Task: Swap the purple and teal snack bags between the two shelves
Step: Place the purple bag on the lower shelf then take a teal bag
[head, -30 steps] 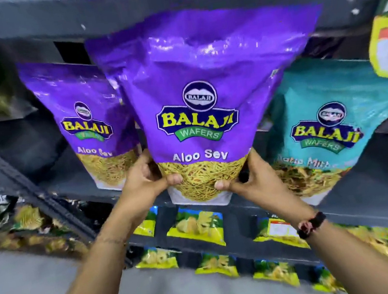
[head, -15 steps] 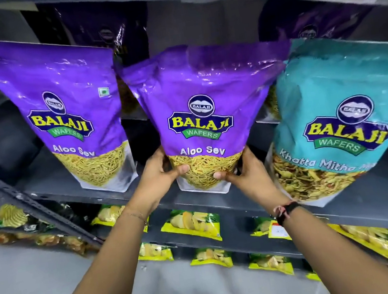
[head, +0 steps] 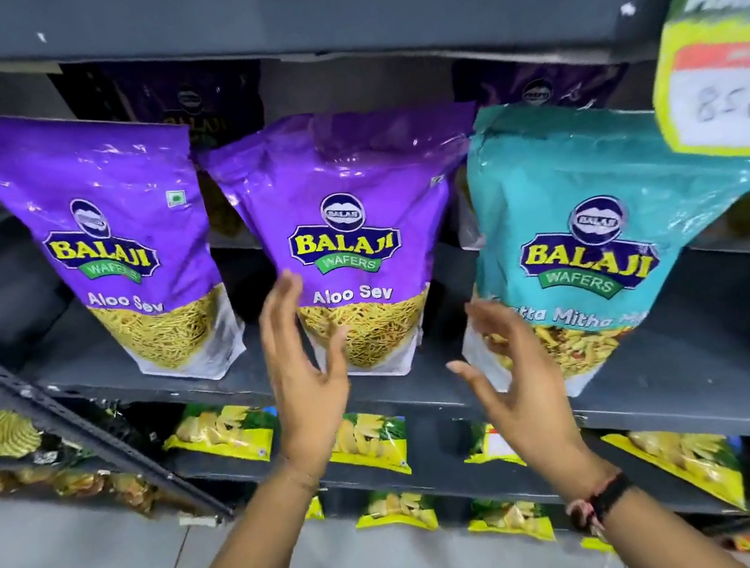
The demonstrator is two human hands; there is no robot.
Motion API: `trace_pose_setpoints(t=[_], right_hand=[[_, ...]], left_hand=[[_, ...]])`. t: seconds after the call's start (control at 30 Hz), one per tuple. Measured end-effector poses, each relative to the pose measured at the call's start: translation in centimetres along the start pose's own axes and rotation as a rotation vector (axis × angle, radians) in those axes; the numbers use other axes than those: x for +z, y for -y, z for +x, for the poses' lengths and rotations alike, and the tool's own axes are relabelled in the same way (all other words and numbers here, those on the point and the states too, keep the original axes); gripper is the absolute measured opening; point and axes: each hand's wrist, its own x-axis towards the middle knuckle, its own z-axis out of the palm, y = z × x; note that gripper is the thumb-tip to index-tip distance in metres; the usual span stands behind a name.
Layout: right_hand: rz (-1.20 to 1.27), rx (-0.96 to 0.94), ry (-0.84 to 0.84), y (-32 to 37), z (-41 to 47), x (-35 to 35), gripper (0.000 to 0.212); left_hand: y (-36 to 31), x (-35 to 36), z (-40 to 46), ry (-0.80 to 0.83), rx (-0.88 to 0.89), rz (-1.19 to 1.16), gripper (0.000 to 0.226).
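Nearest, left hand (head: 303, 383) and right hand (head: 521, 383): fingers spread wide, holding nothing, just before the grey metal shelf (head: 250, 377) front edge. Middle glossy purple foil snack bag (head: 352, 243) stands upright there, apparently just placed, untouched. Teal foil snack bag (head: 599, 223), right, behind right fingertips; judged next to grasp.

Two purple bags (head: 346, 239), teal bag (head: 592, 239), upright, same shelf (head: 718, 357)

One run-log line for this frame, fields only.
stage: purple bag placed | middle purple Aloo Sev bag: upright on shelf, unheld | left hand: open | right hand: open, before teal Khatta Mitha bag
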Motion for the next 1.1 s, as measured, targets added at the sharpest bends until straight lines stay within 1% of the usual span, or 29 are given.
trace_pose_setpoints(t=[0.03,0.07,0.1,0.13,0.2,0.23,0.3,0.33,0.37,0.43,0.47,0.5,0.57,0.63,0.73,0.83,0.9,1.0,1.1], right_hand=[[-0.047,-0.026,-0.077,-0.2,-0.5,-1.3,0.045],[-0.087,-0.043,-0.159,-0.5,-0.9,-2.6,0.041],[-0.107,-0.042,-0.242,-0.9,-1.1,-4.0,0.04],[-0.107,-0.021,-0.314,-1.4,-1.2,-5.2,0.041],[-0.077,0.056,-0.398,-3.1,-0.8,-7.4,0.052],[-0.057,0.109,-0.395,-4.2,-0.5,-8.2,0.06],[-0.026,0.185,-0.301,-5.8,0.4,-9.5,0.084],[0.018,0.213,-0.216,-6.5,0.8,-10.0,0.096],[0.082,0.251,-0.119,-7.0,1.2,-10.4,0.102],[0.202,0.333,0.084,-7.4,1.8,-10.6,0.098],[0.214,0.36,0.167,-7.6,2.1,-10.6,0.093],[0.197,0.385,0.213,-8.1,2.2,-10.5,0.087],[0.191,0.436,0.216,-8.6,2.4,-10.4,0.073],[0.203,0.446,0.192,-8.4,2.2,-10.4,0.063],[0.139,0.412,0.163,-7.6,1.1,-10.6,0.06],[0.11,0.364,0.135,-5.8,-0.6,-11.4,0.054],[0.082,0.302,0.114,-3.9,-1.6,-12.2,0.053],[0.023,0.185,0.059,-0.4,-2.7,-13.6,0.053],[-0.02,0.075,0.009,3.1,-3.2,-15.2,0.053]], left_hand=[[-0.8,0.7,-0.5,0.037,0.081,0.042,0.049],[-1.6,1.5,-0.9,0.11,0.128,0.062,0.042],[-2.2,2.5,-1.1,0.206,0.132,0.064,0.037],[-2.5,3.7,-1.3,0.312,0.104,0.058,0.04],[-2.7,6.0,-1.6,0.492,-0.037,0.039,0.059],[-2.8,7.1,-1.7,0.553,-0.126,0.032,0.071],[-2.7,8.9,-1.5,0.628,-0.236,0.042,0.089],[-2.5,9.7,-1.3,0.648,-0.259,0.051,0.095],[-2.4,10.3,-1.1,0.668,-0.274,0.053,0.098],[-2.2,11.3,-0.7,0.712,-0.294,-0.003,0.095],[-2.2,11.6,-0.6,0.733,-0.306,-0.036,0.089],[-2.4,11.8,-0.4,0.747,-0.318,-0.051,0.082],[-2.7,11.9,-0.1,0.728,-0.313,-0.058,0.072],[-3.1,11.9,-0.1,0.691,-0.297,-0.056,0.068],[-3.7,10.9,-0.7,0.672,-0.283,-0.048,0.069],[-4.4,9.3,-1.2,0.691,-0.307,-0.088,0.073],[-5.7,8.0,-1.1,0.701,-0.292,-0.109,0.069],[-8.6,5.9,-0.4,0.715,-0.19,-0.111,0.062],[-12.0,3.7,0.7,0.731,-0.105,-0.167,0.063]])
